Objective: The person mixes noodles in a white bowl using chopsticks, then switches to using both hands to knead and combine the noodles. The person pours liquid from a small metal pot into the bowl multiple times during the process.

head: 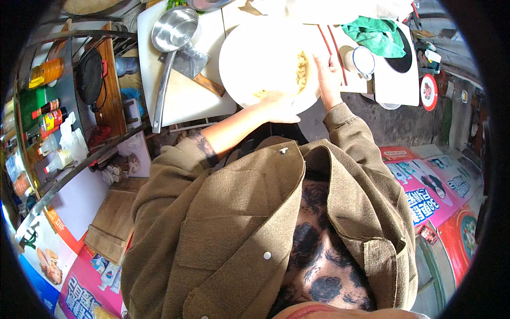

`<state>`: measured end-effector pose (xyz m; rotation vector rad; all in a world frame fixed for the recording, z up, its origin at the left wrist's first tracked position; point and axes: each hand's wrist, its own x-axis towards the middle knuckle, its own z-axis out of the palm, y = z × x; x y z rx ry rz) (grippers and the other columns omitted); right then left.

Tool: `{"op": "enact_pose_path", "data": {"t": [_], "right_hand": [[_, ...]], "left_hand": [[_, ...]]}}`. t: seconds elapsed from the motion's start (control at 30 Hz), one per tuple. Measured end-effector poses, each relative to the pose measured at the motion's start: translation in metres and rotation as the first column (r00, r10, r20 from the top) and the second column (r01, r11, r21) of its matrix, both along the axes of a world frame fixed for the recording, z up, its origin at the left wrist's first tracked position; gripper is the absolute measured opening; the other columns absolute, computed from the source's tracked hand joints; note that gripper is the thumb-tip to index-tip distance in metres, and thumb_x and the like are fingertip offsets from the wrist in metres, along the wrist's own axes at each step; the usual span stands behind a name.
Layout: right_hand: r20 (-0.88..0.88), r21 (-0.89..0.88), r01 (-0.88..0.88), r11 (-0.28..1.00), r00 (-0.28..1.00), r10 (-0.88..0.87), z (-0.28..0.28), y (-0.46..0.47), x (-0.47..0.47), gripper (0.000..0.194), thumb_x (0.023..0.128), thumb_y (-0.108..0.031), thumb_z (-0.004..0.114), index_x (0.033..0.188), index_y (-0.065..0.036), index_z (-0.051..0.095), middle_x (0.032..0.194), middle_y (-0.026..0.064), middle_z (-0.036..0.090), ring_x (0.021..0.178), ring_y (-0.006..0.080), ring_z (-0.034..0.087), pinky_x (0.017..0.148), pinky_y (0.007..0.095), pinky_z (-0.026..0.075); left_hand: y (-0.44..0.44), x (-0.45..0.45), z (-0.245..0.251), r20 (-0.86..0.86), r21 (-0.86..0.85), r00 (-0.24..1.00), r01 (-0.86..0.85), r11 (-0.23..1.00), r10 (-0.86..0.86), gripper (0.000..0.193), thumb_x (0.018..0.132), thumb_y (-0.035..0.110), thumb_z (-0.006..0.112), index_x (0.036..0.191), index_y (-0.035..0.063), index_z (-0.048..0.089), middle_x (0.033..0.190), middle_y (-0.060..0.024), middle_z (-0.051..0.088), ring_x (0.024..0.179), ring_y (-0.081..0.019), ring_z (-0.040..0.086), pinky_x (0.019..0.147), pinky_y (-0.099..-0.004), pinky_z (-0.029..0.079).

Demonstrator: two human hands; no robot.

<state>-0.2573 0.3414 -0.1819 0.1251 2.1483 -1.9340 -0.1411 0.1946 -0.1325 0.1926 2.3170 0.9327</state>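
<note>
A large white basin point(255, 52) stands before me, washed out by glare, with pale yellowish food pieces point(301, 71) inside at its right. My left hand point(281, 107) lies at the near rim; glare hides its fingers and whether it grips. On the right rim is my right hand point(328, 77), holding the basin's side. Red chopsticks point(338, 52) lie just beyond that hand, beside a white enamel mug point(359, 60). Left of the basin, a cleaver point(195, 65) rests on a white cutting board point(187, 97), partly under a steel saucepan point(175, 34).
A green cloth point(374, 36) lies partly over a black round object point(400, 52) at right. Bottles point(53, 119) and a black pan point(89, 75) occupy a shelf at left. The saucepan's handle point(162, 99) points towards me, over the board's near edge.
</note>
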Motion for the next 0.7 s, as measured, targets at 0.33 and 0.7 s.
{"op": "enact_pose_path", "data": {"t": [0.33,0.7], "right_hand": [[0.031,-0.02,-0.078,0.997,0.996,0.078,0.005,0.001,0.004,0.028,0.095,-0.018,0.066,0.115,0.001,0.064,0.104,0.0066,0.07,0.091,0.0121,0.063,0.084,0.0269,0.049],[0.014,-0.009,-0.08,0.997,0.997,0.08,0.014,0.0,0.006,0.029,0.094,-0.014,0.065,0.118,0.002,0.062,0.109,0.0087,0.068,0.096,0.0137,0.063,0.086,0.028,0.05]], "left_hand": [[-0.056,0.03,0.021,-0.323,0.114,0.933,0.207,0.972,-0.161,0.07,0.082,0.042,0.075,0.14,0.01,0.051,0.127,-0.0193,0.061,0.116,-0.0365,0.059,0.101,-0.0435,0.047],[0.011,0.004,0.013,0.148,0.317,0.983,-0.152,0.936,0.109,0.074,0.088,0.047,0.069,0.147,0.0113,0.042,0.137,-0.022,0.055,0.12,-0.0365,0.058,0.101,-0.0452,0.049]]}}
